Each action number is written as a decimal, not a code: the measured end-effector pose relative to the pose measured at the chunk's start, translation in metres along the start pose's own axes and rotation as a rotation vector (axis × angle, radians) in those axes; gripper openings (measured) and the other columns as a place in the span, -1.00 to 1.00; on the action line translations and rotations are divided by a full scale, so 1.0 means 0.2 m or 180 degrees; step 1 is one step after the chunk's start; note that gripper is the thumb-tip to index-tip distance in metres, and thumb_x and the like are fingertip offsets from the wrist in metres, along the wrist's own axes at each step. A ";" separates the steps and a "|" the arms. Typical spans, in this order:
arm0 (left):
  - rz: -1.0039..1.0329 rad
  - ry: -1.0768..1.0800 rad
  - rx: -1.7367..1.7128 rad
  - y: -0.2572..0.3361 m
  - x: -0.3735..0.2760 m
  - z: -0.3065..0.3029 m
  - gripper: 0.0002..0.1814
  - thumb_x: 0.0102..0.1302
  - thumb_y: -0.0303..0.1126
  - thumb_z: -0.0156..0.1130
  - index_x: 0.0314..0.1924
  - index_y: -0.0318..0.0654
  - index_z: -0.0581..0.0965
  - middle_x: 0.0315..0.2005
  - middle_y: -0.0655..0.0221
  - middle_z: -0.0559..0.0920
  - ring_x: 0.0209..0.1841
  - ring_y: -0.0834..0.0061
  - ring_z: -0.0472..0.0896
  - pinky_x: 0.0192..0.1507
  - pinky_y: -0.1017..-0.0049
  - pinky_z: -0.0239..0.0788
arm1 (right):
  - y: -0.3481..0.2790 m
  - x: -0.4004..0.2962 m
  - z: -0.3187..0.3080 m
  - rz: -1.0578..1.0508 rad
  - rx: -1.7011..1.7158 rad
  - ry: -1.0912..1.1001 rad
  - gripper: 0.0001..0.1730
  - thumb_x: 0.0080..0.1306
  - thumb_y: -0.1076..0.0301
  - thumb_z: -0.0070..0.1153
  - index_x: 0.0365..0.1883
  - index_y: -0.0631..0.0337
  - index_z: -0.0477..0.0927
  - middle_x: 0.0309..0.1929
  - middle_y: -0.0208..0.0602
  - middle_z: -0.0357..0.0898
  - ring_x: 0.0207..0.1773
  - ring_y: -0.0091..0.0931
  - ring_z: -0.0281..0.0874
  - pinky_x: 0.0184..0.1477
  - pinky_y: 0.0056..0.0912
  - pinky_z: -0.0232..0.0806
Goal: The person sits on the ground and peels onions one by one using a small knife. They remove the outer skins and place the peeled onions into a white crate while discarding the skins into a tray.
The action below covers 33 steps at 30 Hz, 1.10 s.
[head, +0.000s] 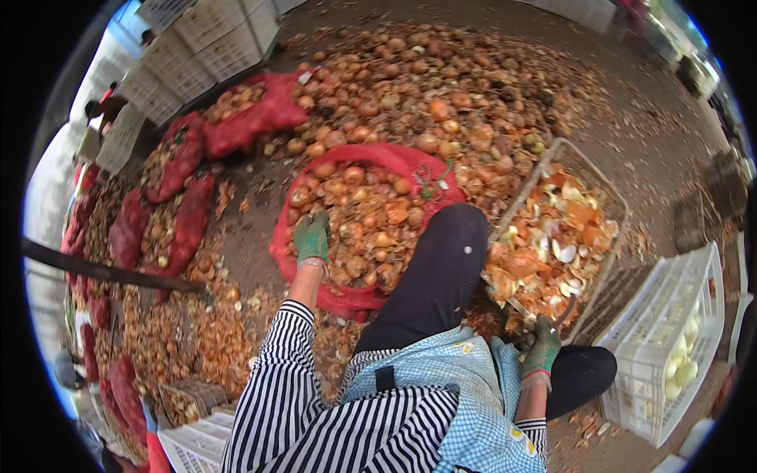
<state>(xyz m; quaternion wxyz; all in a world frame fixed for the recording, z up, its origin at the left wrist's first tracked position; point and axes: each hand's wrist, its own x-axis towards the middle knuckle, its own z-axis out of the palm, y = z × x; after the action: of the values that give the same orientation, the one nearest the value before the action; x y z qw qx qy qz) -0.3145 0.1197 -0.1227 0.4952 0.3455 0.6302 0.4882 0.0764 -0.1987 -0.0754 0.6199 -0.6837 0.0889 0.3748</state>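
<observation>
A red mesh sack (369, 154) lies wide open before me, full of unpeeled onions (355, 266). My left hand (311, 237), in a green-coated work glove, rests at the left side of these onions; its fingers are curled downward and I cannot tell whether an onion is in them. On the right, my gloved right hand (541, 346) holds a small knife with a curved blade (566, 311), close to the near edge of a plastic crate (597, 171). Onion skins and pale scraps (553, 236) fill that crate.
Loose onions (414, 88) are heaped beyond the sack. More red sacks (192, 219) stand at the left, near a dark pole (112, 272). White crates (207, 41) are stacked at the upper left. A white crate (644, 355) with peeled onions (680, 372) stands at my right.
</observation>
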 end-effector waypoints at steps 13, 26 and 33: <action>0.0019 0.0824 0.2964 -0.56 0.05 -0.65 -0.74 0.27 -0.29 0.22 -0.15 -0.33 0.61 -0.33 0.13 0.67 -0.25 0.17 0.66 -0.13 0.21 0.45 | 0.03 0.25 0.36 -0.0152 -0.1070 0.0067 -0.73 0.44 0.16 0.13 -0.39 0.13 0.54 -0.64 -0.53 0.42 -0.68 -0.67 0.22 -0.67 -0.57 0.06; -0.0435 -0.0189 0.5760 -0.89 0.45 -0.49 -0.29 0.23 -0.23 0.33 0.29 -0.35 0.27 0.18 -0.11 0.39 0.17 -0.07 0.44 0.13 0.14 0.41 | 0.21 0.40 0.27 -0.0204 -0.1104 0.0527 -0.77 0.42 0.15 0.14 -0.26 0.13 0.53 -0.64 -0.47 0.46 -0.77 -0.61 0.28 -0.79 -0.53 0.15; -0.0904 -0.1040 0.5249 -0.58 0.55 -0.52 -0.09 0.09 -0.08 0.47 0.33 -0.38 0.26 0.18 -0.08 0.42 0.22 0.04 0.45 0.13 0.26 0.46 | 0.11 0.25 0.49 -0.0017 -0.1452 0.0543 -0.76 0.42 0.13 0.15 -0.29 0.09 0.49 -0.61 -0.50 0.44 -0.74 -0.66 0.27 -0.77 -0.57 0.13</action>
<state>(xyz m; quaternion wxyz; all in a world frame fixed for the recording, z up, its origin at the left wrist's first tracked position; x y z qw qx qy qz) -0.4397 0.1598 -0.2628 0.2266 0.5794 0.7421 -0.2496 0.0599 -0.0966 -0.1193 0.4408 -0.8353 0.0522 0.3243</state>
